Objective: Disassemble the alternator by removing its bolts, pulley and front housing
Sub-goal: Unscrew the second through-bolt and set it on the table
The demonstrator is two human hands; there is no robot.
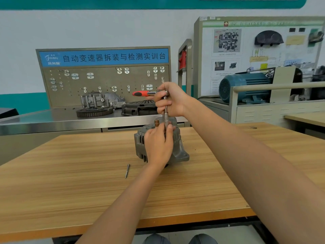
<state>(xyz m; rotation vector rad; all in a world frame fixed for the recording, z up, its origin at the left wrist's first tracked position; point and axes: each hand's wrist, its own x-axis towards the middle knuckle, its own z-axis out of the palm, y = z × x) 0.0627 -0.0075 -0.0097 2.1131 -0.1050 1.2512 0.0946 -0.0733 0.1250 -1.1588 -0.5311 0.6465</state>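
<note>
A grey alternator stands on end on the wooden table, a copper terminal stud sticking up from its top. My right hand grips the head of a ratchet wrench with a red handle; its extension and socket point straight down onto the alternator's top. My left hand covers the near side of the housing, fingers curled round the socket's lower end. One long bolt lies loose on the table to the left. The pulley is hidden.
Behind the table runs a steel workbench with a pegboard, a gearbox housing, a ring gear and a black clutch cover. A blue electric motor sits on a stand at the right.
</note>
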